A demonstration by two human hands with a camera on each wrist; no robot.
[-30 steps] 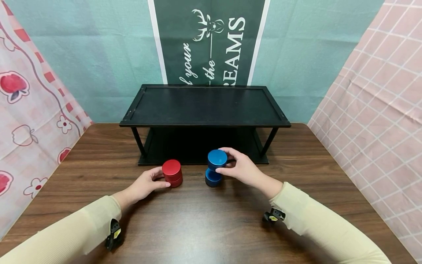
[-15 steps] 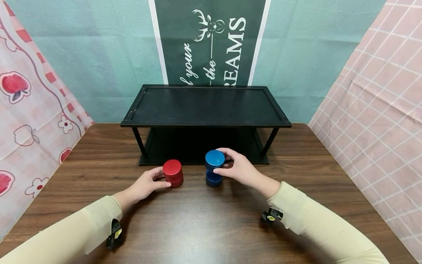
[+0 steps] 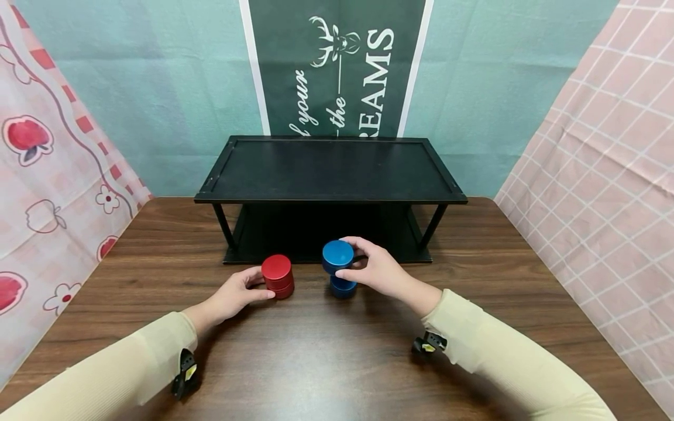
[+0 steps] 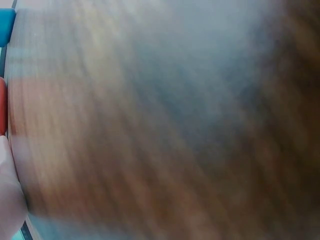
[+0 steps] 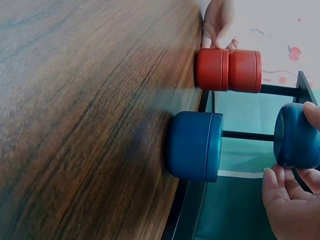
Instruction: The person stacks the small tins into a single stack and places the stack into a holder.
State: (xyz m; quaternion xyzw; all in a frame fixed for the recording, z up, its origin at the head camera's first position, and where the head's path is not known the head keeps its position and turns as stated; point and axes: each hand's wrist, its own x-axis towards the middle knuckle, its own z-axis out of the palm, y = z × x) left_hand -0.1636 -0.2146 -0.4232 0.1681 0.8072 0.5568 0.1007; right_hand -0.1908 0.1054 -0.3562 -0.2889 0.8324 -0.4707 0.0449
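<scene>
Two round red tins stand stacked on the table, the upper red tin (image 3: 277,268) squarely on the lower red tin (image 3: 283,290). My left hand (image 3: 237,295) curls around the lower one from the left, thumb at its front. To the right, a lower blue tin (image 3: 343,287) stands on the tabletop. Above it my right hand (image 3: 381,270) grips an upper blue tin (image 3: 337,255) between thumb and fingers. The right wrist view shows a gap between the held blue tin (image 5: 297,137) and the one below. In the left wrist view only edges of red and blue show.
A black two-level rack (image 3: 329,169) stands right behind the tins, its lower shelf at table height. The wooden table (image 3: 316,362) stretches in front. Cloths hang at the back and both sides.
My right hand has carried the upper blue tin leftward, from slightly right of the lower blue tin to slightly left of it. The left hand and red tins stay put.
</scene>
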